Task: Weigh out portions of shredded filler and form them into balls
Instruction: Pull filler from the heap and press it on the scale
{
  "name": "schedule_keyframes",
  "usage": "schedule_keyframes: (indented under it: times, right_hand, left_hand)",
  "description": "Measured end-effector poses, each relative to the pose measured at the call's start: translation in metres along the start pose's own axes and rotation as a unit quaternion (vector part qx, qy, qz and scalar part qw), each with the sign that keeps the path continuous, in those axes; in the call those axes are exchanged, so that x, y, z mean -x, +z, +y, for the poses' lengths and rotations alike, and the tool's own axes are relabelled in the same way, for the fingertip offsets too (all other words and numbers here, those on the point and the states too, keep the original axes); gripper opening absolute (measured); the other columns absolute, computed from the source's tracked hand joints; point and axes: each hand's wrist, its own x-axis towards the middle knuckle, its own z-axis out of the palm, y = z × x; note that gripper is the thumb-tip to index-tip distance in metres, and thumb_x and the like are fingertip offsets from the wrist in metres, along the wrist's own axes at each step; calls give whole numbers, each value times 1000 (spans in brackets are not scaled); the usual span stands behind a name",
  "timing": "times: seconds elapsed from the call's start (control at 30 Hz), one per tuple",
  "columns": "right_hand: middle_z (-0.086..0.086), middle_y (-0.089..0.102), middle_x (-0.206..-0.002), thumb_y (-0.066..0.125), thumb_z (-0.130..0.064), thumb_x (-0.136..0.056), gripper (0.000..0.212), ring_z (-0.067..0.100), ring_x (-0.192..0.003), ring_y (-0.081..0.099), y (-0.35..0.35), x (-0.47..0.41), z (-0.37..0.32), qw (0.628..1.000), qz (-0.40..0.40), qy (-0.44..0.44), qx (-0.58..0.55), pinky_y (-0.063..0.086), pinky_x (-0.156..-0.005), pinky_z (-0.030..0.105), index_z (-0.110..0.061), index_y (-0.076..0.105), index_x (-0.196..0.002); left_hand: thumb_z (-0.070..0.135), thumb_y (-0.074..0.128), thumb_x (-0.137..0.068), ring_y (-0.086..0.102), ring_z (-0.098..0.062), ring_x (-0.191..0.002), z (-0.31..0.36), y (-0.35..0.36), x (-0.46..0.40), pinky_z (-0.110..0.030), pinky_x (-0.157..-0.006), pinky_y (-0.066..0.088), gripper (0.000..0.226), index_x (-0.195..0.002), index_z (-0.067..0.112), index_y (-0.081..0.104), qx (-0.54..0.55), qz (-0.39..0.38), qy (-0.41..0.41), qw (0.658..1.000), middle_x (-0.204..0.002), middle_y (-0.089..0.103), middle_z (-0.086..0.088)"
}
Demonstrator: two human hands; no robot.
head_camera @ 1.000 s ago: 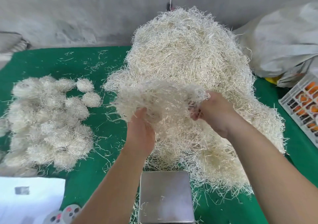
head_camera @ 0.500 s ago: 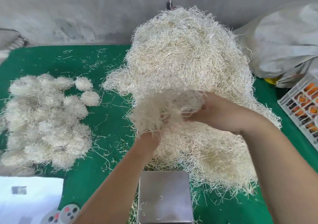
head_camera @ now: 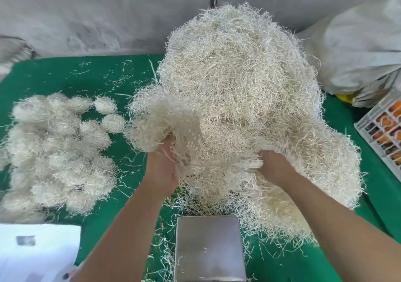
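A big heap of pale shredded filler (head_camera: pixel 236 82) rises in the middle of the green table (head_camera: pixel 65 75). My left hand (head_camera: pixel 161 169) grips a clump of filler (head_camera: pixel 160 123) lifted at the heap's left front. My right hand (head_camera: pixel 275 166) digs into the heap's front, its fingers buried in strands that it holds. Finished filler balls (head_camera: pixel 58 149) lie piled at the left. A steel scale pan (head_camera: pixel 209 247) sits at the near edge between my forearms, with a few stray strands on it.
A white sheet (head_camera: pixel 36 253) lies at the lower left. A grey sack (head_camera: pixel 360 51) leans at the back right, above a white crate with orange items (head_camera: pixel 386 130). A grey wall closes the back. Loose strands litter the green cloth.
My hands drew apart after coming together: the left moved left and up with a clump, the right dropped lower into the heap's front.
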Motion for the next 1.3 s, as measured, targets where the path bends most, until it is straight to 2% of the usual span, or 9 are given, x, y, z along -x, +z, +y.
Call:
schedule_keyframes:
  times: [0.1,0.23,0.47,0.6,0.7,0.83,1.0,1.17,1.3]
  right_hand:
    - [10,64,-95,72,1,-90,63,16,-59,58,-19,-10,17,956,32,132,-261,49,-49,24,-5,49,-149]
    - [13,62,-100,64,-5,-96,56,20,-74,61,-47,-20,30,850,64,220,-475,57,-67,33,2,45,-148]
    - [2,-6,-174,76,-43,-91,100,38,-158,11,-84,2,-16,983,-177,-36,28,13,-124,61,-35,9,-165]
    - [4,35,-166,63,-51,-97,69,30,-147,37,-109,31,-42,994,65,-88,-6,33,-118,51,-30,36,-158]
    - [-10,43,-158,58,-64,-93,67,22,-145,32,-86,76,-70,953,240,-178,-54,29,-118,52,-40,39,-153]
    - [-39,65,-117,61,-37,-100,39,-11,-108,63,-31,127,-107,928,-51,-178,-325,54,-102,30,-62,49,-127]
    - [-13,80,-98,58,-32,-105,15,6,-89,77,11,146,-102,871,-68,-53,-483,63,-82,30,-34,72,-109]
    - [-14,74,-117,67,-42,-99,32,6,-104,72,31,152,-74,909,13,-87,-407,58,-91,35,-39,60,-130]
    - [-22,65,-110,71,-41,-95,61,-3,-92,70,68,155,-66,949,-51,-145,-276,61,-72,21,-41,32,-142]
  left_hand:
    - [6,50,-106,38,1,-50,0,-24,-15,-9,-41,37,49,-152,12,34,-352,33,148,924,-87,58,6]
    - [2,50,-101,41,-1,-37,-31,-39,-40,-8,-41,36,40,-140,3,50,-298,-93,12,950,-69,66,2]
    - [18,63,-96,54,-6,-56,-58,-25,-28,-21,-53,50,18,-110,7,59,-327,-153,37,932,-71,64,4]
    - [23,70,-97,64,6,-104,-54,-13,6,-18,-117,33,60,-145,-3,45,-355,-172,168,904,-107,66,6]
    - [26,73,-95,35,10,-127,-40,-3,36,-20,-114,33,96,-146,68,4,-279,-219,222,908,-149,23,26]
    - [10,56,-97,56,-1,-122,-40,15,61,-27,-108,48,44,-134,21,36,-144,-449,258,843,-134,55,7]
    - [29,54,-98,74,-20,-87,-53,24,80,-35,-74,59,31,-120,9,63,212,-358,4,909,-102,74,-7]
    - [21,59,-102,71,-14,-89,-72,-24,69,-35,-75,57,18,-115,13,68,71,-107,66,990,-110,71,-5]
    - [47,64,-99,61,-16,-107,-98,-41,78,-32,-84,53,39,-129,24,53,34,-135,26,990,-125,59,3]
